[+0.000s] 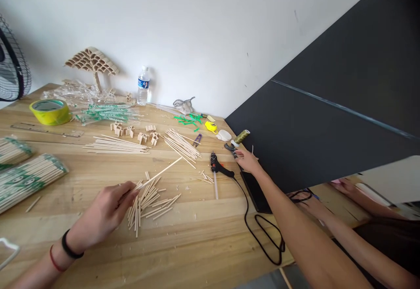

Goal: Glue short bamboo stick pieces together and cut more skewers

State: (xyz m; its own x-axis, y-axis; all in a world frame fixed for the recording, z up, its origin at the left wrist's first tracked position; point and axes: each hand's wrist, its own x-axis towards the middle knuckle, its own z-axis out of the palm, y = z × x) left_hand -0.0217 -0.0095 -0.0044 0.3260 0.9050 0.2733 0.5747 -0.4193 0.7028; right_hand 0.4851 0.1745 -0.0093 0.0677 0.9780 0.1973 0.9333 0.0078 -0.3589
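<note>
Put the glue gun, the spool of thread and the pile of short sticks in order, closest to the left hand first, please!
From the left hand:
1. Pile of short sticks: just to its right.
2. Glue gun: farther right, across some bare wood.
3. Spool of thread: past the glue gun, by the dark board.

Water bottle point(143, 88) upright near white wall point(203, 30). Fan point(11, 61) far left of bottle. Yellow tape roll point(50, 114) left of bottle, nearer camera; clear ruler point(47, 131) nearer still. Small yellow item point(211, 127), then thread spool point(242, 137), right of bottle. Black panel point(331, 83) well right of bottle, co-worker's hand point(315, 206) farther right, nearer camera.
</note>
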